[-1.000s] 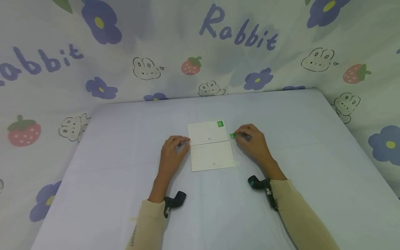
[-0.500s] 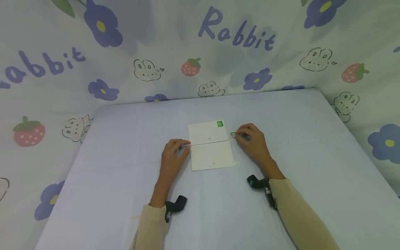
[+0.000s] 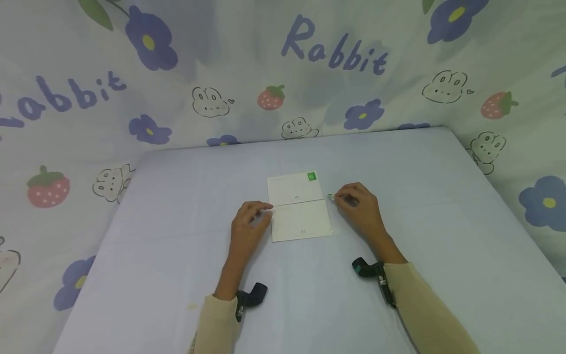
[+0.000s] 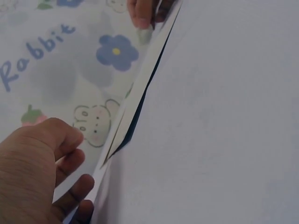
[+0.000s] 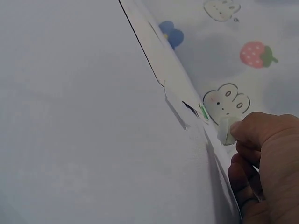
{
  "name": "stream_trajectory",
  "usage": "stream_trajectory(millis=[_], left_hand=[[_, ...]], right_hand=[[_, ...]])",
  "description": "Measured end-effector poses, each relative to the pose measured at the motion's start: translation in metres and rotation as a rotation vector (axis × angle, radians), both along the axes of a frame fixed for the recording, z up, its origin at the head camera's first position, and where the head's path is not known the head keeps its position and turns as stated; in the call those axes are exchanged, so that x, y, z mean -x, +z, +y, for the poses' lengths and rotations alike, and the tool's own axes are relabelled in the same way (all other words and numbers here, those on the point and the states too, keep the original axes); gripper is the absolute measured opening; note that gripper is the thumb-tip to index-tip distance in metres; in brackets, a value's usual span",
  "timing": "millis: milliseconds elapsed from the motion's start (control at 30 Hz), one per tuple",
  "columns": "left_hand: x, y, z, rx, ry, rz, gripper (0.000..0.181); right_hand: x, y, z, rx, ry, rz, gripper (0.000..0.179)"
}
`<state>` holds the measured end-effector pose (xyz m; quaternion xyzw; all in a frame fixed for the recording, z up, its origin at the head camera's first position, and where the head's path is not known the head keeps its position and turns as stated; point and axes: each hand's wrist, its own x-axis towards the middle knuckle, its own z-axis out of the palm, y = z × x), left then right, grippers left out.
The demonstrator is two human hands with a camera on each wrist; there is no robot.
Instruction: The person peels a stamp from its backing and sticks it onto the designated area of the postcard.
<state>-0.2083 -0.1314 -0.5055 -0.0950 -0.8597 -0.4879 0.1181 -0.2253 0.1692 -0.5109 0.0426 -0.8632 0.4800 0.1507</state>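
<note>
on the left, the left hand (image 3: 249, 228) rests over the white-clothed table (image 3: 168, 236), thumb and forefinger apart and loosely bent by the left edges of two pale cards; it grips nothing, and whether the fingertips touch the cards i cannot tell. in the middle lie the cards, postcards or envelopes, one above the other with their long edges meeting: the upper card (image 3: 292, 189) has a green stamp (image 3: 311, 176) in its top right corner, while the lower card (image 3: 298, 221) shows only a small mark near its bottom edge. just right of the cards, a small green-and-white piece (image 5: 227, 130), probably a second stamp, is pinched between thumb and forefinger of the right hand (image 3: 361, 211), clear of both cards.

the step in hand looks like readying that piece for the lower card, whose top right corner has no stamp. the next move would call for keeping the light pinch, lining the piece up squarely with that corner, and steadying the card with the left fingers.
</note>
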Motion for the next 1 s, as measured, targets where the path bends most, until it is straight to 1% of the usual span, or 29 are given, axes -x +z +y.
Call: stream_trajectory(millis=[300, 467, 600, 767, 1000], left_hand=[[-0.008, 0.001, 0.000, -0.007, -0.012, 0.017, 0.015], [-0.012, 0.002, 0.003, -0.023, -0.024, 0.010, 0.015], [-0.015, 0.001, 0.006, -0.023, -0.035, 0.012, 0.016], [-0.020, 0.001, 0.010, -0.032, -0.028, 0.031, 0.015], [-0.026, 0.004, 0.015, -0.054, -0.070, 0.032, 0.014]], right_hand=[[-0.016, -0.005, -0.003, 0.043, 0.010, -0.002, 0.004], [-0.025, -0.002, -0.003, 0.066, 0.015, -0.009, 0.005], [-0.032, 0.000, -0.002, 0.066, 0.001, -0.030, 0.005], [-0.039, 0.003, -0.004, 0.081, 0.009, -0.068, 0.005], [-0.048, 0.005, -0.006, 0.128, 0.039, -0.066, 0.004]])
